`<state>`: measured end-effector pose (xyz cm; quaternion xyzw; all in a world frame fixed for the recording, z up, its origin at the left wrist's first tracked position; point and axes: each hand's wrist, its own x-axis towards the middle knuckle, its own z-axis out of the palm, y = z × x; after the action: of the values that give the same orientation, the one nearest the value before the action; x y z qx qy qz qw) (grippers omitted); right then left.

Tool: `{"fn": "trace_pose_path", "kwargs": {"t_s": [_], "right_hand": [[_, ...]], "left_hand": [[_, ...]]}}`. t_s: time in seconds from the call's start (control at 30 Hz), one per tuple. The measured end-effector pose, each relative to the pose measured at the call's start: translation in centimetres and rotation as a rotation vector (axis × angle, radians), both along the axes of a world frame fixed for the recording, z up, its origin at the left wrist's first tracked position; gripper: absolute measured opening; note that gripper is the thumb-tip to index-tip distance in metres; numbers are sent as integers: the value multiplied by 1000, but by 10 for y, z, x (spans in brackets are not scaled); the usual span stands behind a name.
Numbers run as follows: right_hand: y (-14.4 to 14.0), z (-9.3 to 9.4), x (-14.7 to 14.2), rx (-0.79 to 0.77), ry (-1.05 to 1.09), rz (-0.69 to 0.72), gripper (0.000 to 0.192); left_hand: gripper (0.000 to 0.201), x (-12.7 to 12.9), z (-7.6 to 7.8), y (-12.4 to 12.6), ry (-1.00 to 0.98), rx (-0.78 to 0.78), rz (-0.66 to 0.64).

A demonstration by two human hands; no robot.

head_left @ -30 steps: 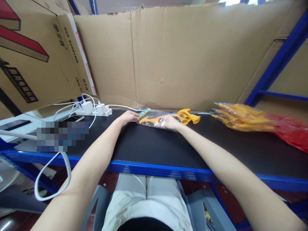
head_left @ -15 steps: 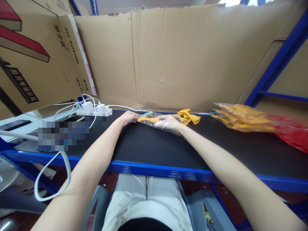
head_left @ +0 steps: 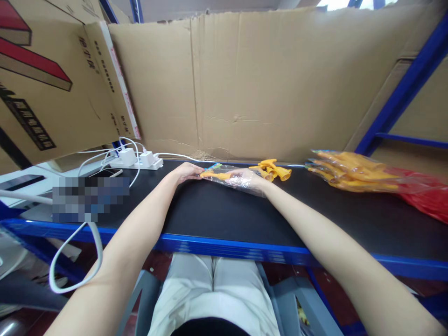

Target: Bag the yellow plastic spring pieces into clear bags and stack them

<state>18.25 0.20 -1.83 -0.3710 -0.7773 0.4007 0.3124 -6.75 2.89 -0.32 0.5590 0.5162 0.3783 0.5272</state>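
Note:
My left hand (head_left: 188, 172) is at the middle of the black tabletop, its fingers closed on the left end of a clear plastic bag (head_left: 254, 187). That end has a blue-green printed header. In the bag lies a yellow plastic piece, which looks like a toy horn (head_left: 220, 176). My right hand (head_left: 245, 178) shows through the clear film, apparently inside the bag, with fingers closed at the right end of the yellow piece. The film reaches to my right wrist. Just behind that wrist lie several loose yellow toy horns (head_left: 276, 170), flared ends toward me.
At the right lies a pile of bagged yellow pieces (head_left: 350, 170) beside red plastic (head_left: 425, 191). A white power strip (head_left: 154, 163) with plugs and cables stands at back left, near a blurred-out object (head_left: 91, 198). Cardboard (head_left: 262, 84) walls the back; a blue edge (head_left: 231, 246) runs along the front.
Little differs. My right hand and wrist have shifted very slightly right, with the bag film along them. My left hand stays at the header end.

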Motion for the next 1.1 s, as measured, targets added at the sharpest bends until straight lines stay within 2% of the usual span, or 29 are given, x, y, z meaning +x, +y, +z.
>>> {"fn": "trace_pose_path", "kwargs": {"t_s": [0.07,0.2,0.37,0.5,0.6,0.83,1.0,1.1], "right_hand": [[3,-3,1,-86,65,35,32],[-2,1,0,-104,60,21,33],[-6,5,-2,-74,29,17,38],[-3,4,-1,-71,0,28,35],[-1,3,-1,-60,-33,16,36],[-5,6,-1,-89,-47,47,43],[-10,12,-1,-122,-62,53,43],[-10,13,-2,-89,-82,31,40]], "left_hand": [[19,1,1,-1,28,-2,11],[20,2,1,0,146,43,54],[30,5,-7,8,513,290,142],[31,7,-13,11,795,485,68],[32,9,-15,11,933,513,-1],[42,16,-12,3,970,616,-49],[41,22,-9,-2,966,582,-38],[41,22,-8,-1,983,528,-15]]}}
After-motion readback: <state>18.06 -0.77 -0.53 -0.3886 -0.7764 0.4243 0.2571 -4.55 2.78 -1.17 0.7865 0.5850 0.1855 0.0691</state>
